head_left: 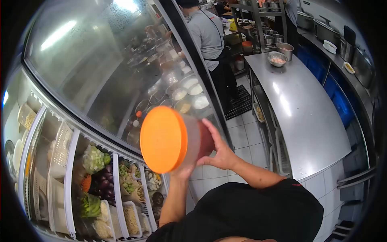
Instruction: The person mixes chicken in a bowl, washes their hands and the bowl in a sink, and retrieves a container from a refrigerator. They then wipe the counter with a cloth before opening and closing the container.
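Observation:
Both my hands hold a large clear jar (194,141) with an orange lid (163,139) and dark red contents, tilted so that the lid points left. My right hand (219,152) wraps round its dark lower end. My left hand (183,172) is under the jar, its fingers mostly hidden behind it. Just left of the jar is an open glass-door fridge, its fogged door (100,60) swung out. Its shelves hold bagged greens (91,205), purple vegetables (104,181) and tubs of noodles (131,220).
A steel table (298,117) at the right bears a metal bowl (277,59) and a steel pot (285,50). A co-worker in a grey shirt (205,34) stands beyond the fridge door. A black mat (240,103) lies on the tiled floor. Pots line the right counter.

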{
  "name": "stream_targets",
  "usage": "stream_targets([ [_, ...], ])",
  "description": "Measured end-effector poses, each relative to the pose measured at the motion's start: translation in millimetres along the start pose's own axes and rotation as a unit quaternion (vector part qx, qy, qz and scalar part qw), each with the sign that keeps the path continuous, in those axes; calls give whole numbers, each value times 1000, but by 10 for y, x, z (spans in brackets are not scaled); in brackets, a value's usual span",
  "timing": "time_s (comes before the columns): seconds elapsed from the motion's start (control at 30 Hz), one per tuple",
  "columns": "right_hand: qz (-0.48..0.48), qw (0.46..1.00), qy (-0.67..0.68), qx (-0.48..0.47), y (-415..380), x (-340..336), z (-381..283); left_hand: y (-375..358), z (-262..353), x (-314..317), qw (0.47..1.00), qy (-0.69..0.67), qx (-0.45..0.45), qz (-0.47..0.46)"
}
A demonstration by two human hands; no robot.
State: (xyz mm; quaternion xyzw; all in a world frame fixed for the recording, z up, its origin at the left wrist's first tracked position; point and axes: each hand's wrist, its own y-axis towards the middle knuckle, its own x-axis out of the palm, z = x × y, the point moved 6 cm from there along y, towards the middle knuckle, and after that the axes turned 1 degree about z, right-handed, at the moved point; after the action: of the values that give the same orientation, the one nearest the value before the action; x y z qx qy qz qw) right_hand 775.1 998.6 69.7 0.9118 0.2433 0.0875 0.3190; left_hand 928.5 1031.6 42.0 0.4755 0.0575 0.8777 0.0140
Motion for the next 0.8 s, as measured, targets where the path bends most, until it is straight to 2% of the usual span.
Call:
stream_targets([
  [0.1,-168,976,-43,129,-274,-103,-54,-321,-418,-341,995,-62,12,72],
  [0.13,-174,976,-71,111,-341,-129,-85,-461,-535,-468,992,-79,20,100],
  [0.17,-218,956,-155,118,-391,-198,-83,-611,-636,-557,988,-86,30,124],
  [0.23,-294,893,-322,113,-369,-472,-52,-940,-809,-730,979,-95,52,174],
  [0.27,-174,950,-257,26,-221,-725,-136,-1118,-884,-789,973,-97,66,197],
  [0.33,17,951,-301,-62,182,-1246,-145,-1484,-1001,-869,962,-97,94,239],
  [0.37,55,948,-309,-57,425,-1389,-39,-1659,-1042,-888,956,-95,107,258],
  [0.47,38,982,-186,-8,1007,-1364,530,-2235,-1084,-843,937,-86,155,302],
  [0.5,11,994,-100,52,1106,-1242,845,-2436,-1112,-824,931,-83,170,314],
  [0.57,27,991,-113,63,1088,-1045,838,-2802,-1171,-763,918,-85,200,333],
  [0.63,48,989,-110,91,1152,-1183,1480,-3174,-1245,-702,901,-92,238,351],
  [0.67,74,990,-95,79,1089,-1179,1438,-3354,-1279,-669,892,-96,258,358],
  [0.7,62,993,-74,62,943,-1109,992,-3539,-1324,-640,882,-104,278,366],
  [0.73,39,993,-109,18,941,-1137,1158,-3691,-1360,-608,873,-108,295,372],
  [0.8,38,995,-91,-25,710,-1071,999,-4000,-1450,-565,856,-122,326,382],
])
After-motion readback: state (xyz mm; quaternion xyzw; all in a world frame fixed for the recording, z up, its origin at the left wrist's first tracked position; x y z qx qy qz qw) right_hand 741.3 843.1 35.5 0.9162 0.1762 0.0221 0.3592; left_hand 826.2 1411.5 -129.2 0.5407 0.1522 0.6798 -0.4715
